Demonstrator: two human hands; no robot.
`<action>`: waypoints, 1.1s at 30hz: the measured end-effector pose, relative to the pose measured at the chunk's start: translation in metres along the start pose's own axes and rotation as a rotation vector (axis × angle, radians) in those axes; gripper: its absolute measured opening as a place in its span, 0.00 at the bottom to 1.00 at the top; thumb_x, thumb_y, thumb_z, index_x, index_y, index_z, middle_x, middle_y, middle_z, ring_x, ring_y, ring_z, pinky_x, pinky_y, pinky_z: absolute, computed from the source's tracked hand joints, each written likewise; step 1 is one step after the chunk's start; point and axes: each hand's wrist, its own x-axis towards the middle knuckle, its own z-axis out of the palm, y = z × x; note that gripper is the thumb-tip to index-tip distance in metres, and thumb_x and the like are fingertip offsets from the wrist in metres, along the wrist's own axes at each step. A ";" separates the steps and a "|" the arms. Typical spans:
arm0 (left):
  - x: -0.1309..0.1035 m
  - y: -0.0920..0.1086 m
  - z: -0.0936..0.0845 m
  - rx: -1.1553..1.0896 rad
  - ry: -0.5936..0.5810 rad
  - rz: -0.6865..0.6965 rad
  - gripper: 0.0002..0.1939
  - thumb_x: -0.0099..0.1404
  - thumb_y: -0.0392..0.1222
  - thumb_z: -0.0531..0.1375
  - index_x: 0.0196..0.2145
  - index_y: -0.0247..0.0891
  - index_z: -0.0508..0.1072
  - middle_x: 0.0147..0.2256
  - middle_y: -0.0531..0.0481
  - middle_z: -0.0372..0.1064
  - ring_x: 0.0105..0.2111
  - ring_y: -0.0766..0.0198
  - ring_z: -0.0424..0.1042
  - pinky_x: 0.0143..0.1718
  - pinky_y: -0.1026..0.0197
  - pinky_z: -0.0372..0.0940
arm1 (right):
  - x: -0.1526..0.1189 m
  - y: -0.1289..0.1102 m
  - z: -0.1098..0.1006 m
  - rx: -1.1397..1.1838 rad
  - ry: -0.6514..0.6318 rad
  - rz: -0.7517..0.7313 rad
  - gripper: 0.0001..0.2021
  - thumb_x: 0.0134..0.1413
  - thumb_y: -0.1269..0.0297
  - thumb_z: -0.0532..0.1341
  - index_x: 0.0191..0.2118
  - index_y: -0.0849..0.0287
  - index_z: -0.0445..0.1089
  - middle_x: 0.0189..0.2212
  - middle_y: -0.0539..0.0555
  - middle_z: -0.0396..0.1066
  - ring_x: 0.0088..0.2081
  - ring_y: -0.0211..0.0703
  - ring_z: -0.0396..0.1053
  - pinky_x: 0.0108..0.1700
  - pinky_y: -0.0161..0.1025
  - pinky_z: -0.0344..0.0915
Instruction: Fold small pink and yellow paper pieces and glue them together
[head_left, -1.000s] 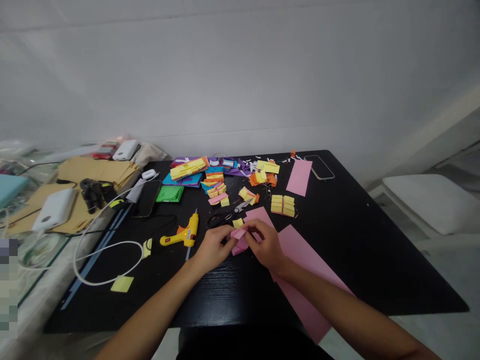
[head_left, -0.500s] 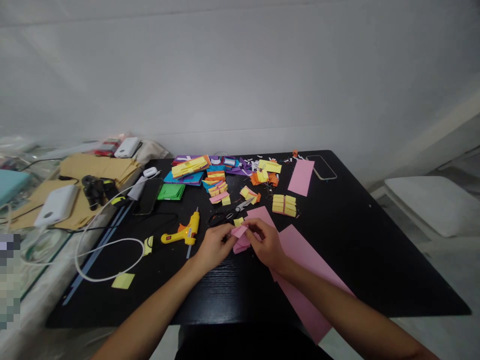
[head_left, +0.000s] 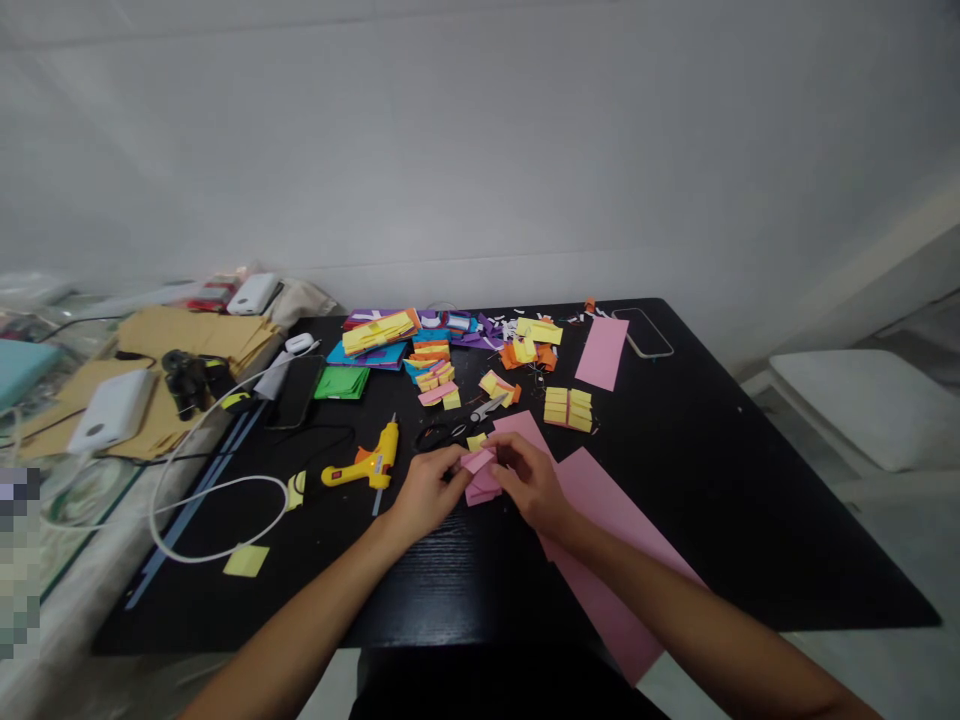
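Observation:
Between my two hands is a small folded piece of pink paper (head_left: 478, 461), with more pink pieces (head_left: 484, 488) just below it on the black table. My left hand (head_left: 431, 488) pinches its left side, and my right hand (head_left: 532, 485) grips the right side with thumb and fingers. A yellow paper bit (head_left: 477, 441) shows right behind the fingertips. Black-handled scissors (head_left: 461, 427) lie just beyond, blades pointing right. Large pink sheets (head_left: 600, 540) spread under and beside my right forearm. To the left of my left hand rests a yellow glue gun (head_left: 367, 462).
Stacks of folded yellow (head_left: 381, 332) and green paper (head_left: 342, 382) sit at the back left of the table. A bundle of yellow strips (head_left: 568, 409) lies right of the scissors. One phone (head_left: 297, 392) is at left, another (head_left: 643, 333) at right. A white cable (head_left: 217, 490) loops over the left edge.
Both hands stay almost in place. The fingers of my right hand have shifted slightly on the pink paper, and the pieces beneath show a little more.

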 end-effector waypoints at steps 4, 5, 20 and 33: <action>0.000 0.001 0.000 -0.022 -0.003 -0.003 0.12 0.70 0.43 0.56 0.33 0.36 0.75 0.26 0.52 0.70 0.25 0.66 0.66 0.31 0.64 0.59 | 0.007 -0.001 -0.003 0.151 -0.011 0.133 0.11 0.57 0.54 0.66 0.39 0.55 0.78 0.37 0.52 0.78 0.42 0.47 0.74 0.49 0.44 0.70; 0.000 0.001 0.000 -0.027 -0.004 -0.003 0.12 0.70 0.43 0.56 0.32 0.36 0.75 0.25 0.52 0.69 0.25 0.66 0.65 0.30 0.65 0.59 | 0.008 -0.001 -0.004 0.146 -0.014 0.151 0.11 0.56 0.54 0.67 0.38 0.55 0.78 0.36 0.52 0.78 0.42 0.47 0.74 0.49 0.44 0.69; 0.001 -0.001 -0.002 -0.070 -0.099 0.025 0.20 0.76 0.47 0.52 0.27 0.36 0.68 0.24 0.54 0.64 0.25 0.67 0.63 0.30 0.64 0.57 | 0.005 0.000 0.001 0.026 -0.019 0.055 0.12 0.54 0.54 0.71 0.41 0.54 0.79 0.36 0.53 0.79 0.39 0.46 0.75 0.43 0.42 0.71; 0.000 -0.003 -0.006 -0.094 0.027 0.049 0.11 0.74 0.45 0.57 0.39 0.37 0.76 0.29 0.53 0.73 0.28 0.67 0.70 0.32 0.66 0.63 | 0.005 -0.001 0.000 -0.044 0.047 0.042 0.14 0.51 0.52 0.73 0.37 0.55 0.81 0.32 0.53 0.79 0.33 0.44 0.74 0.37 0.40 0.70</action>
